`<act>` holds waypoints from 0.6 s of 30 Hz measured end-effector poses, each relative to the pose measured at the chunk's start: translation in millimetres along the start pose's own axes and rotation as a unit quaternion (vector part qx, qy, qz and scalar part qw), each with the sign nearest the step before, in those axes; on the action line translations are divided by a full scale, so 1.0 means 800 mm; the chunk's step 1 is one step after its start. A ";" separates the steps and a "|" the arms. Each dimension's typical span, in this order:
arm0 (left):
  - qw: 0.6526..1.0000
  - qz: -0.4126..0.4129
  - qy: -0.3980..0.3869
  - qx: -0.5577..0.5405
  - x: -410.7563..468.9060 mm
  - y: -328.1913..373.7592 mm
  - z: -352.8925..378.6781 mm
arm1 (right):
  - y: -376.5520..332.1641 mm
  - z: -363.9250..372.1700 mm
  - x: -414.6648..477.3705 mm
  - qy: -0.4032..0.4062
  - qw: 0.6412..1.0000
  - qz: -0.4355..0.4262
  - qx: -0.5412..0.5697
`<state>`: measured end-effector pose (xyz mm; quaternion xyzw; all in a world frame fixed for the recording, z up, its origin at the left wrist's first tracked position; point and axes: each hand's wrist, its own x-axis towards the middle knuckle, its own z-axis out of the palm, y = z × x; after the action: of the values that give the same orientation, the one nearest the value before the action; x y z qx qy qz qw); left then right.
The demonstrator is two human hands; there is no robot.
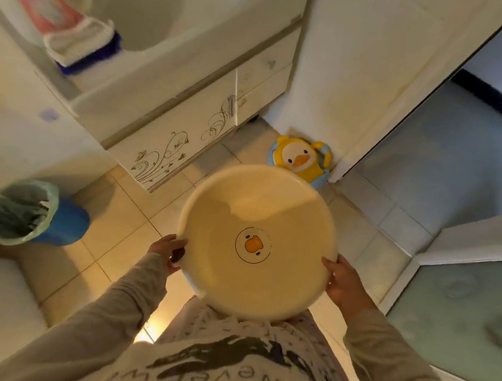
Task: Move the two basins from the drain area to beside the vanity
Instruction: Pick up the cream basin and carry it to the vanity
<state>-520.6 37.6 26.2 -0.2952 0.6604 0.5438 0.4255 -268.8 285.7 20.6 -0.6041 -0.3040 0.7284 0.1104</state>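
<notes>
A round cream basin (259, 218) with a duck face printed in its bottom is held level in front of my body, above the tiled floor. A sliver of blue shows under its left rim, possibly a second basin nested beneath. My left hand (168, 251) grips the left rim and my right hand (343, 283) grips the right rim. The white vanity (189, 119), with a swirl pattern on its door, stands ahead and to the left.
A yellow duck-shaped potty seat (301, 161) leans in the corner right of the vanity. A blue bin (36, 214) with a green liner stands on the floor at left. A glass shower door (459, 312) and a doorway are on the right.
</notes>
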 end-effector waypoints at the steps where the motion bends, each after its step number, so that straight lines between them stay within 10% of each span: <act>1: 1.000 -0.001 0.008 -0.012 0.005 0.005 0.004 | -0.013 0.009 0.014 -0.010 1.000 0.005 -0.012; 18: 0.954 -0.059 0.173 -0.239 0.014 0.008 0.161 | -0.269 0.144 0.240 -0.214 0.923 0.047 -0.317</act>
<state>-500.3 164.9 13.1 -0.5160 0.5562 0.6001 0.2535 -469.8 521.3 -1.9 -0.4508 -0.5065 0.7102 -0.1894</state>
